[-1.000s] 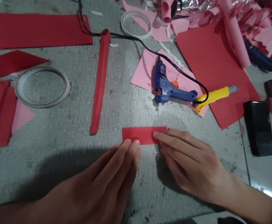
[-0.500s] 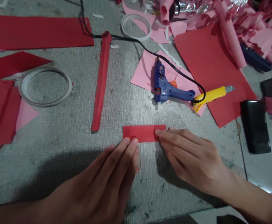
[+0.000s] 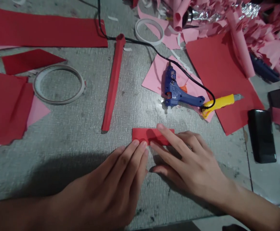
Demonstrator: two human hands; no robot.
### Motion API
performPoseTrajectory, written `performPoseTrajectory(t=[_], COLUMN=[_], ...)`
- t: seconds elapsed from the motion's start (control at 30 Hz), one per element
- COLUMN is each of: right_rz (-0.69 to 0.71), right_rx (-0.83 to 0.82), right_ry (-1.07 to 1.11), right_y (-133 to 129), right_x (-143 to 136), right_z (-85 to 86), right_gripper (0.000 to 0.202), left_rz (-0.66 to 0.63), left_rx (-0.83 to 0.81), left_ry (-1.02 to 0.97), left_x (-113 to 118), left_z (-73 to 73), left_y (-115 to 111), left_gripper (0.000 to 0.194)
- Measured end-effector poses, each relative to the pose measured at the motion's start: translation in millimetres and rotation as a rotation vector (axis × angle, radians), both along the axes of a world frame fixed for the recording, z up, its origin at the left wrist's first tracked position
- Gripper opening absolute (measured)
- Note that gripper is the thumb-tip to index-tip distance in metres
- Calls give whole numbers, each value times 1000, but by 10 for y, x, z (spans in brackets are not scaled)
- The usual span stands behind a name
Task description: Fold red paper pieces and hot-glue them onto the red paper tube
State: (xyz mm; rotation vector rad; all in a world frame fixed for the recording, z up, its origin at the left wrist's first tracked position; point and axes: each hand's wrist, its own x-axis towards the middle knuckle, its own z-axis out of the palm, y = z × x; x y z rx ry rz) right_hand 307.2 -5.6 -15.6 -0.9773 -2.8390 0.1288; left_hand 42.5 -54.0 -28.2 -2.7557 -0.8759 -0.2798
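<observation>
A small folded strip of red paper (image 3: 140,133) lies flat on the grey table in front of me. My left hand (image 3: 116,179) rests its fingertips on the strip's near edge, fingers close together, holding the paper down. My right hand (image 3: 190,160) has its fingers spread, with the index finger across the strip and another fingertip at its near edge; the strip's right end is partly covered. Beyond the strip, to the left, lies a long folded red paper stick (image 3: 113,83). A blue glue gun (image 3: 176,89) lies on pink paper (image 3: 152,77) farther back.
A yellow cutter (image 3: 220,104) lies partly on a red sheet (image 3: 209,61), near a black phone-like object (image 3: 261,136). Tape rings (image 3: 37,85) and red paper pieces (image 3: 5,109) are at left. The black cord (image 3: 149,46) crosses the back. Pink scraps (image 3: 272,41) pile up back right.
My right hand has shifted left along the strip and spread its fingers. My left hand stays at the near edge. The whole view has shifted slightly.
</observation>
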Motion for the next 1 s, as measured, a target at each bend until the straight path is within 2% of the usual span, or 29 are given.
performPoseTrajectory(t=[0.53, 1.0], right_rz=[2, 17], right_rx=[-73, -113], right_ry=[126, 198], right_y=[46, 78], right_x=[126, 187], right_z=[15, 52], right_gripper=[29, 26], left_rz=[5, -12], left_rx=[-42, -55], left_ry=[0, -126], left_x=[-23, -144], left_z=[12, -4], left_y=[31, 166], left_gripper=[51, 47])
